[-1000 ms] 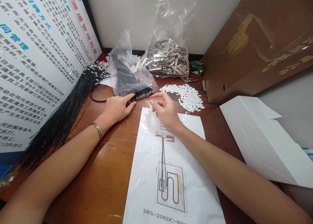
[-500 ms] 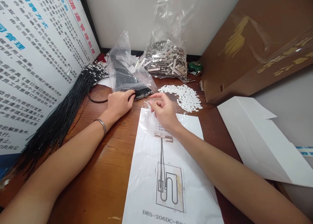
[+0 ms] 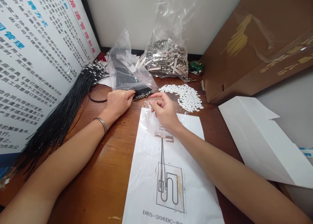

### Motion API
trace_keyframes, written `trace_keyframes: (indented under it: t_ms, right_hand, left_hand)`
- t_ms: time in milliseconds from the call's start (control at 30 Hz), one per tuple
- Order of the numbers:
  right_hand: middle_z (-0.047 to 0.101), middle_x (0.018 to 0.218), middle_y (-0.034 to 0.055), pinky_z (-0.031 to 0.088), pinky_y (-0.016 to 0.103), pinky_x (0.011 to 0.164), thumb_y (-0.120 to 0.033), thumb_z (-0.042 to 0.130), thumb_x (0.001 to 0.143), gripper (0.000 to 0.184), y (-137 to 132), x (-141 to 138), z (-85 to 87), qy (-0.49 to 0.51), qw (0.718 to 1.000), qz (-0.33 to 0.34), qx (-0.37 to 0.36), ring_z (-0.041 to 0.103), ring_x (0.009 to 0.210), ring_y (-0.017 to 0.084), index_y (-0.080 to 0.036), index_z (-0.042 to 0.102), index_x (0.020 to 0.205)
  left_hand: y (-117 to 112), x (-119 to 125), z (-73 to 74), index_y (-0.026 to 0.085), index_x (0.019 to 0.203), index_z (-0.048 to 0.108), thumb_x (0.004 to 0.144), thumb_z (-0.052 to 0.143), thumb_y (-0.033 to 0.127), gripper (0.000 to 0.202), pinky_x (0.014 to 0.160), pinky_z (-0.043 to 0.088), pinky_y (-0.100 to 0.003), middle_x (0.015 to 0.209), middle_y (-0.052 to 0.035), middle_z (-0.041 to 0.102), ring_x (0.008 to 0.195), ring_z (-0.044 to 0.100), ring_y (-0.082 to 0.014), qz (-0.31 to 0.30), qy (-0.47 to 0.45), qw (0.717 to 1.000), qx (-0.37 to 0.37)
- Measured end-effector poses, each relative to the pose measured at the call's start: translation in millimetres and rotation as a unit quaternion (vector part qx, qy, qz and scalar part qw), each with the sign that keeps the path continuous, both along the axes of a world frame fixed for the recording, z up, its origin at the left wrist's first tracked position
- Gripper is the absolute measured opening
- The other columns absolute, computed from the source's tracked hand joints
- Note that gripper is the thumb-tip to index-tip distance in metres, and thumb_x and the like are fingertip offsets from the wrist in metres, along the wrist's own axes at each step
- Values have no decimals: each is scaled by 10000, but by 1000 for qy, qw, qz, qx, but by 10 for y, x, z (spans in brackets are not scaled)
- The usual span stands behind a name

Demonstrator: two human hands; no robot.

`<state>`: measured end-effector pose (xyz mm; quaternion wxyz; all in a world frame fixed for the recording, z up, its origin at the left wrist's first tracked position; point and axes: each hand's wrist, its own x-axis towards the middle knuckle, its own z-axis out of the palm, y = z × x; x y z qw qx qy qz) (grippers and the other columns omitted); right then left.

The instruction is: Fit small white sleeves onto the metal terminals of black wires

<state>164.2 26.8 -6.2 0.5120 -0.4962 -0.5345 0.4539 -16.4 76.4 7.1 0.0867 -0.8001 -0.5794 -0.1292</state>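
Note:
A bundle of black wires (image 3: 140, 93) with bare metal tips pokes out of a clear plastic bag (image 3: 122, 66). My left hand (image 3: 119, 103) is closed on the near left edge of this bundle, its fingertips partly hidden. Just right of the tips, my right hand (image 3: 164, 110) has its fingers curled into a pinch. Anything between those fingers is too small to make out. Under that hand lies a white printed sheet (image 3: 144, 171) with a line drawing, with clear film over it. Small white plastic pieces (image 3: 189, 98) are heaped beyond the right hand.
Long black wires with white ends (image 3: 66, 103) lie along the left board (image 3: 49, 48). A clear bag of metal strips (image 3: 166, 59) stands at the back, beside a green object (image 3: 196, 67). A brown box (image 3: 234, 48) and folded white card (image 3: 264, 142) border the right.
Both hands keep almost the same place and pose. The view has shifted very slightly.

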Motion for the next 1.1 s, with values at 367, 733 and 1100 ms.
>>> trace_keyframes:
  t_ms: [367, 733, 1100]
  right_hand:
    - [477, 557, -63, 352, 287, 542, -268, 566, 844, 105, -11, -14, -19, -21, 1000, 0, 9, 450, 525, 126, -226, 506, 920]
    - [551, 1350, 98, 318, 507, 1008, -309, 577, 866, 311, -94, -43, -33, -364, 917, 65, 152, 449, 1247, 312, -221, 570, 1164]
    - [220, 1578, 66, 117, 633, 1126, -569, 402, 921, 661, -64, -70, 13, -505, 837, 153, 144, 134, 1459, 317, -193, 347, 1463]
  left_hand:
    - [7, -57, -4, 275, 1049, 709, 918, 435, 359, 315, 706, 428, -321, 985, -51, 751, 907, 680, -240, 5, -27, 999, 26]
    - [13, -67, -13, 281, 1039, 703, 913, 440, 346, 299, 682, 415, -322, 945, -52, 755, 882, 684, -246, 18, -26, 999, 38]
    - [13, -49, -9, 249, 1004, 717, 892, 493, 377, 281, 652, 406, -301, 896, -69, 757, 843, 689, -246, 14, -43, 997, 55]
